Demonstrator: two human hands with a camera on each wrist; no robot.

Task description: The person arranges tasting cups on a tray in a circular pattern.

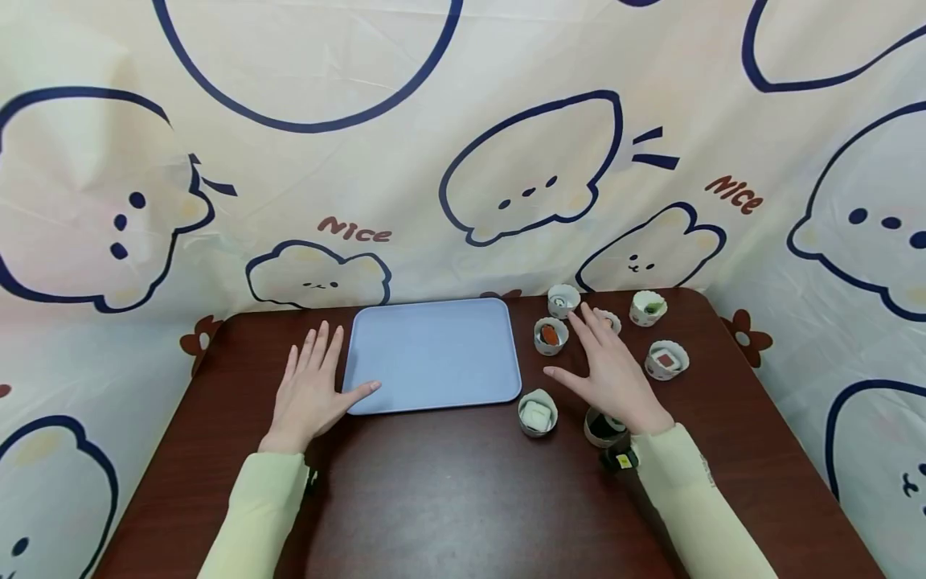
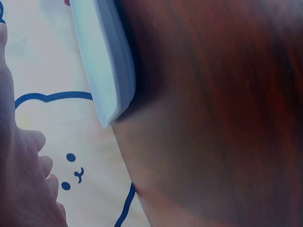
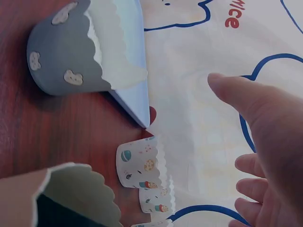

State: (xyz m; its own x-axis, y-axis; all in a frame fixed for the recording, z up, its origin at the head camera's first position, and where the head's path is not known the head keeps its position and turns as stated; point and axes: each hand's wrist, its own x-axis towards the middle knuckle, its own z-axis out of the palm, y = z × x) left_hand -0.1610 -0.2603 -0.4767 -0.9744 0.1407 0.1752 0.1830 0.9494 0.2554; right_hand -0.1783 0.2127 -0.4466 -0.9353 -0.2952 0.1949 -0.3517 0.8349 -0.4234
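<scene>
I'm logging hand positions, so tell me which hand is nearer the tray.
Left. The left hand is at the left end of the tray, overlapping its edge in the head view; the right hand is past the tray's right end, by the cups.

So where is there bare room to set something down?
Free: inside the blue tray, and brown tabletop before the tray's near edge, between the sleeves. Crowded: right of the tray, where paper baking cups cluster around the right hand.
</scene>
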